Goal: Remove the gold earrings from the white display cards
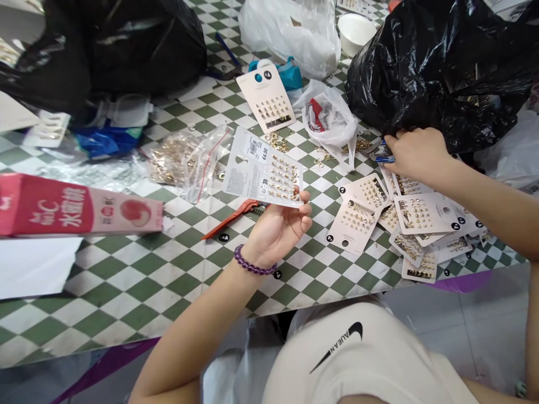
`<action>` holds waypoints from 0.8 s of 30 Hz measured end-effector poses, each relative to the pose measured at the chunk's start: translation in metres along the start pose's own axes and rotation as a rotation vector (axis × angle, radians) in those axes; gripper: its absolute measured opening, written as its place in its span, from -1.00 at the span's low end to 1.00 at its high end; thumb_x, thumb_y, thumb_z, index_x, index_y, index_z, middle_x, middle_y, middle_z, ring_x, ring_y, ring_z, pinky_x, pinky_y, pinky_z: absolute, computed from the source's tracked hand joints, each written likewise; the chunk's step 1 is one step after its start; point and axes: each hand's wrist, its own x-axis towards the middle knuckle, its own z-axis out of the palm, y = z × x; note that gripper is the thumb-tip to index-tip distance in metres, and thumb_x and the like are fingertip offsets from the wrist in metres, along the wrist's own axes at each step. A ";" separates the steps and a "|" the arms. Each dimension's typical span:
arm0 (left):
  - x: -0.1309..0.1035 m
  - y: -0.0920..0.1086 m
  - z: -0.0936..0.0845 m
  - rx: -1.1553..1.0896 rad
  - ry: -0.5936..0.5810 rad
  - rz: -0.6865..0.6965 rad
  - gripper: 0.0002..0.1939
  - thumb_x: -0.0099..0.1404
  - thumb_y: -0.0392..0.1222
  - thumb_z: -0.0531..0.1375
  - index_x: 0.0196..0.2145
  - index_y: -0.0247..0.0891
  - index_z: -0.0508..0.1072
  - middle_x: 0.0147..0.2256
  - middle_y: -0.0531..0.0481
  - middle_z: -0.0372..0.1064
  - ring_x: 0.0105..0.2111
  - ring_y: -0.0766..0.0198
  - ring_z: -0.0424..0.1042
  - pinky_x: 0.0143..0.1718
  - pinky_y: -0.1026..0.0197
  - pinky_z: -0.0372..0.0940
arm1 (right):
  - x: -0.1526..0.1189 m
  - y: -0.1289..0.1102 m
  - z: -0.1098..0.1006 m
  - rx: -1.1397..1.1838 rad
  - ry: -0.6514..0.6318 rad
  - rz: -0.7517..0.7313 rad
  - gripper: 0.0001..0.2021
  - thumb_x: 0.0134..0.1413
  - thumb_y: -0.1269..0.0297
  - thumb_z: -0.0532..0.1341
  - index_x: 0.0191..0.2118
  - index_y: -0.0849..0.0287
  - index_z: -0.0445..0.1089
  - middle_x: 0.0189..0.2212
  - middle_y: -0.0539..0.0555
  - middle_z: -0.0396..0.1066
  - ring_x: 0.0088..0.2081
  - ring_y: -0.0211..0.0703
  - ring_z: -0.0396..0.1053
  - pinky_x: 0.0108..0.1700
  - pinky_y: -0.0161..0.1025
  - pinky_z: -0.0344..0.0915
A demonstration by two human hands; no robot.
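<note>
My left hand (280,233) holds an earring card (263,171) tilted up, its price-label side showing and rows of small gold pieces along it. My right hand (416,154) reaches to the right beside the black bag, its fingers closed on blue-handled pliers (382,152). Another earring card (266,98) lies behind the held one, near loose gold rings (278,142). Between my hands and to the right, a spread pile of earring cards (425,213) overlaps on the checked cloth. Red-handled pliers (229,219) lie beside my left wrist, partly hidden.
Black plastic bags (433,67) (138,50) stand at the back on both sides. A white bag (290,33), a small open bag (330,115), a bag of gold pieces (174,157) and a pink carton (80,205) lie on the checked table (168,297).
</note>
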 end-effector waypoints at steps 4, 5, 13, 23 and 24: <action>0.000 0.001 -0.001 0.028 0.002 0.014 -0.75 0.41 -0.29 -0.06 -0.39 -0.28 0.33 -0.43 0.09 0.31 -0.59 0.48 0.32 -0.59 0.44 0.34 | -0.003 0.003 0.000 0.035 -0.003 0.018 -0.51 0.16 0.01 0.13 -0.02 0.40 0.31 -0.17 0.33 0.37 -0.12 0.11 0.33 -0.25 -0.18 0.05; 0.000 0.001 -0.001 0.030 0.000 0.016 -0.75 0.41 -0.30 -0.07 -0.39 -0.28 0.33 -0.43 0.09 0.31 -0.59 0.48 0.32 -0.60 0.44 0.33 | -0.004 0.003 0.000 0.032 -0.008 0.027 -0.50 0.15 0.01 0.13 -0.02 0.41 0.31 -0.15 0.34 0.37 -0.12 0.12 0.33 -0.24 -0.17 0.06; 0.002 0.001 -0.004 0.033 -0.021 0.029 -0.76 0.40 -0.30 -0.06 -0.39 -0.28 0.33 -0.43 0.08 0.32 -0.58 0.47 0.33 -0.58 0.44 0.34 | 0.000 0.002 0.001 -0.061 -0.010 0.006 -0.49 0.13 0.00 0.12 0.00 0.39 0.30 -0.16 0.34 0.36 -0.12 0.22 0.36 -0.24 -0.13 0.13; 0.001 0.001 -0.004 0.042 -0.027 0.036 -0.81 0.38 -0.30 -0.01 -0.39 -0.28 0.32 -0.43 0.09 0.32 -0.57 0.47 0.32 -0.57 0.44 0.34 | 0.004 -0.002 0.001 -0.065 -0.064 0.041 -0.47 0.10 0.00 0.15 -0.01 0.42 0.29 -0.12 0.37 0.35 -0.11 0.24 0.34 -0.17 -0.09 0.18; 0.001 0.001 -0.004 0.049 -0.027 0.038 -0.83 0.37 -0.31 0.01 -0.39 -0.28 0.31 -0.43 0.09 0.32 -0.57 0.48 0.32 -0.57 0.44 0.33 | 0.004 -0.002 0.002 -0.062 -0.066 0.039 -0.46 0.10 -0.01 0.15 -0.01 0.41 0.30 -0.12 0.37 0.35 -0.11 0.23 0.34 -0.17 -0.09 0.17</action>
